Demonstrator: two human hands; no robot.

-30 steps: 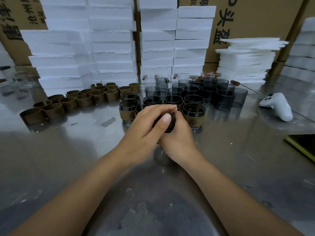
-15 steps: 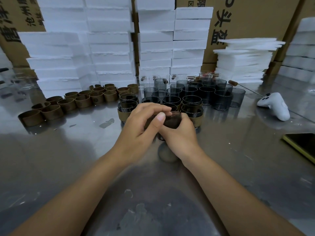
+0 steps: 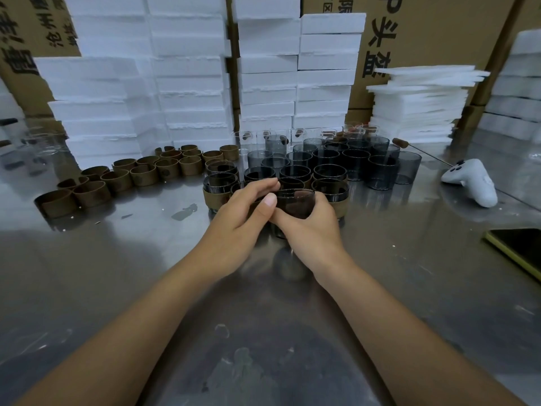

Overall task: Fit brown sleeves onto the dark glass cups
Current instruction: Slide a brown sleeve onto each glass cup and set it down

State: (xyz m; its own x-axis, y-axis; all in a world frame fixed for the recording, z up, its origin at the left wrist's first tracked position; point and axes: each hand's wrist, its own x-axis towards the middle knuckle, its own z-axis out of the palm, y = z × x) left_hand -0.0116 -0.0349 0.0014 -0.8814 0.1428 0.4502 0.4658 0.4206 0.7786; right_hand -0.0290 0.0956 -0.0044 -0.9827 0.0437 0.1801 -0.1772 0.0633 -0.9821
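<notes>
Cradling one dark glass cup (image 3: 295, 199) over the steel table (image 3: 263, 317), the right hand (image 3: 310, 230) curls round its base and right side while the left hand (image 3: 240, 218) wraps the left side, thumb pressed to the wall. That two-handed hold steadies the glass, likely for working a band along it. The fingers hide whether a sleeve is on it yet. Just behind stand sleeved cups (image 3: 218, 194), probably the finished ones. Bare cups (image 3: 355, 162) cluster beyond, and loose brown sleeves (image 3: 117, 180) line up to the left — handy for that hand. White foam blocks (image 3: 187, 83) are stacked at the back.
</notes>
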